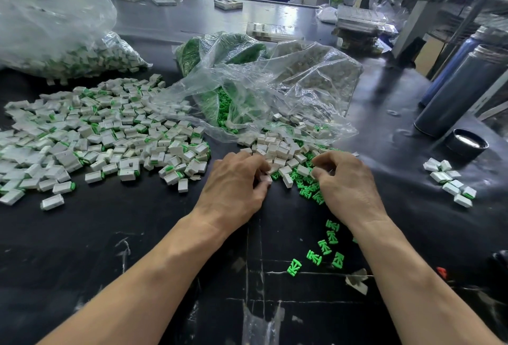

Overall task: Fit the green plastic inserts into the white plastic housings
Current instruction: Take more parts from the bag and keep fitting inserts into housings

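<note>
My left hand [233, 182] lies palm down on the black table, its fingers curled round a small white housing [266, 179]. My right hand [346, 179] is beside it, fingers curled down into a mixed heap of white housings [280, 149] and green inserts [309, 188]; whether it grips an insert is hidden. Loose green inserts [324, 247] lie scattered near my right wrist. A wide pile of housings with green inserts in them [110, 135] covers the left of the table.
A crumpled clear bag [275, 89] holding green inserts and white housings lies behind my hands. Another full bag [55, 36] is at far left. Dark cylinders [461, 89] and a black cap [467, 144] stand at right, near a small group of housings [450, 182].
</note>
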Tool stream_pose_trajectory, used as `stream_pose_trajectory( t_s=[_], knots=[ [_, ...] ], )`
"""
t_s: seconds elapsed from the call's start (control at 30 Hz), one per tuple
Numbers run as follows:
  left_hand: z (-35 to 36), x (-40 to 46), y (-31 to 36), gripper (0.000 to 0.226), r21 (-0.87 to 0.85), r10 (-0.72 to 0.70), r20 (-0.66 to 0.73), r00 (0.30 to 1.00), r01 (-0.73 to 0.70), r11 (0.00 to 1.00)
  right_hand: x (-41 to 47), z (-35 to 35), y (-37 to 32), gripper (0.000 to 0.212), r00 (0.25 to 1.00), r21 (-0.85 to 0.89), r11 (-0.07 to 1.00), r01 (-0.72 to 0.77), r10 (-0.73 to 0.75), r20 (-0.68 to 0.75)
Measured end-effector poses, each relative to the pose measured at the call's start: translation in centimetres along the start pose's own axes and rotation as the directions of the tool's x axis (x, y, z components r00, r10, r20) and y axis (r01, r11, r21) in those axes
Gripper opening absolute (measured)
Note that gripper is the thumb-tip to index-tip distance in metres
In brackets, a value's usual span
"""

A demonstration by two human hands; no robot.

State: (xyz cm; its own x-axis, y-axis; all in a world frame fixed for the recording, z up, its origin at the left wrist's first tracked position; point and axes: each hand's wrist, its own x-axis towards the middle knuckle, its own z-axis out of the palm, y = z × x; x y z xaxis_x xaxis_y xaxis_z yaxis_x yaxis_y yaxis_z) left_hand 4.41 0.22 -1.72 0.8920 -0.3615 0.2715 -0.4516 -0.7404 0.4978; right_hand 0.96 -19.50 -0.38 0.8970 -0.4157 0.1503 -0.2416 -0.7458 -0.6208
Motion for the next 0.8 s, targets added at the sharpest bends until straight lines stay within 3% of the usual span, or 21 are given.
stream_pose_trajectory(
  t_s=[0.2, 0.33, 0.4, 0.57, 0.8],
  knots=[
    [-0.3, -0.1, 0.0, 0.017, 0.005, -0.017, 0.014, 1.000, 0.017, 1.000, 0.1, -0.4, 0.2, 0.015, 1.000, 0.130, 0.991, -0.023, 0.025, -0.011],
    [-0.5, -0.2, 0.2, 0.017, -0.025, -0.031, 0.016, 0.999, 0.032, 0.999, 0.1, -0.7, 0.1, 0.015, 0.999, 0.064, 0.998, 0.002, 0.000, -0.032],
    [-0.7, -0.2, 0.2, 0.021, -0.044, -0.045, 0.020, 0.999, 0.046, 0.998, 0.1, -1.1, 0.2, 0.004, 1.000, 0.040, 0.999, -0.004, 0.003, 0.029],
    [-1.0, -0.4, 0.2, 0.015, -0.175, -0.083, 0.044, 0.996, 0.089, 0.981, -0.5, -1.8, 0.0, 0.018, 0.961, -0.065, 0.998, 0.002, 0.016, 0.276],
    [-0.9, -0.6, 0.6, 0.019, -0.325, -0.123, 0.027, 0.992, 0.125, 0.937, -0.7, -1.8, -0.7, 0.016, 0.956, -0.165, 0.983, 0.083, -0.031, 0.292]
  ],
)
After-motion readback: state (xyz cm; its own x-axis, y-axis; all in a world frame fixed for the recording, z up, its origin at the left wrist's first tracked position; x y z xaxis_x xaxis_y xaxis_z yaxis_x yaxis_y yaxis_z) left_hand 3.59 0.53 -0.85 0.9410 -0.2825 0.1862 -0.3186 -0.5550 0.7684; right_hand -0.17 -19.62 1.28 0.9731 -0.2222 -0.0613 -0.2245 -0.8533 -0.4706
